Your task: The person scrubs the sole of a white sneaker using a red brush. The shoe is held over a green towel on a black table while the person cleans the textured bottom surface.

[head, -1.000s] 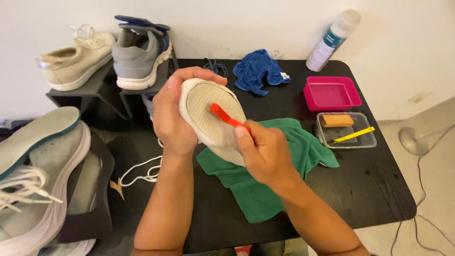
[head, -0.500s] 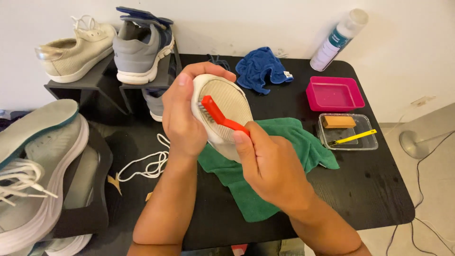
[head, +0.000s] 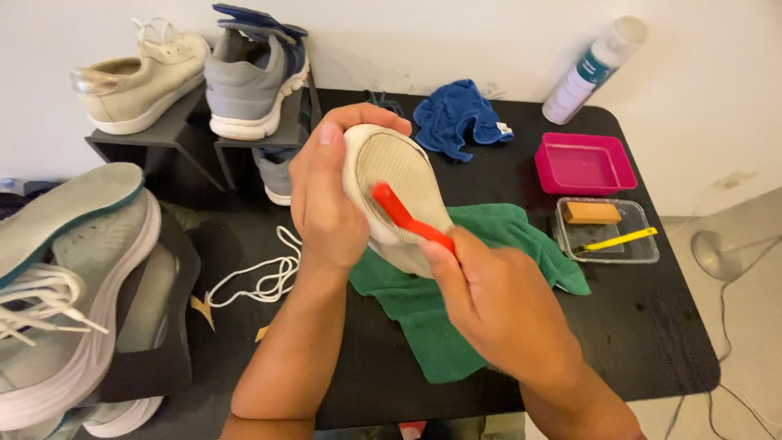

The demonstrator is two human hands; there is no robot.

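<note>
Since prev. frame: brush [head: 411, 220] head sits lower on sole, shoe [head: 397, 191] tilted more upright. Your L hand [head: 330, 200] grips shoe from its 9 o'clock side, sole facing you, fingers wrapped over top edge. Your R hand [head: 489, 297] clenched on red brush handle, bristle end touching sole centre. Shoe held above green cloth [head: 423, 322] at table [head: 652, 342] centre. Blue cloth [head: 456, 118] at 12, pink tray [head: 585, 163] at 2, clear tray [head: 607, 232] at 3, white lace [head: 261, 273] at 9.
</note>
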